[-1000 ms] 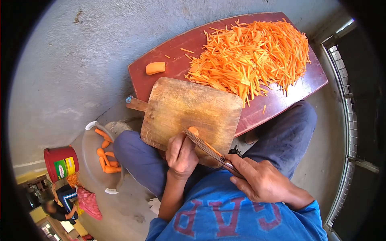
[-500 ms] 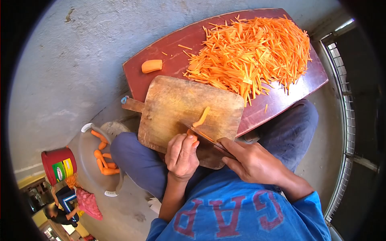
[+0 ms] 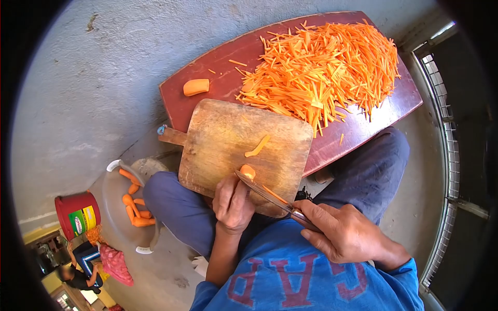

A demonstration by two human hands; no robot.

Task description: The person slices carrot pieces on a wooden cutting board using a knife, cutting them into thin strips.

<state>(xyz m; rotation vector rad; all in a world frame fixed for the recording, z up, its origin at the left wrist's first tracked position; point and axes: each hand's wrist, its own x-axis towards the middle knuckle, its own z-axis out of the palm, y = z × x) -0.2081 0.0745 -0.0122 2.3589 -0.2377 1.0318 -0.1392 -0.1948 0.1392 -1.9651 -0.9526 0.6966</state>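
Orange carrots [image 3: 143, 222] in a grey basin [image 3: 115, 199]

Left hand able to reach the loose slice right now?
Probably not cleanly: the knife lies across the way between the left hand and the slice, with the carrot there too.

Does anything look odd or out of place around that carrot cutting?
Mildly, yes. The cutting board sits askew, reaching well past the edge of the red table instead of lying squarely on it. A few loose carrot strips lie apart from the big heap, which looks slightly untidy.
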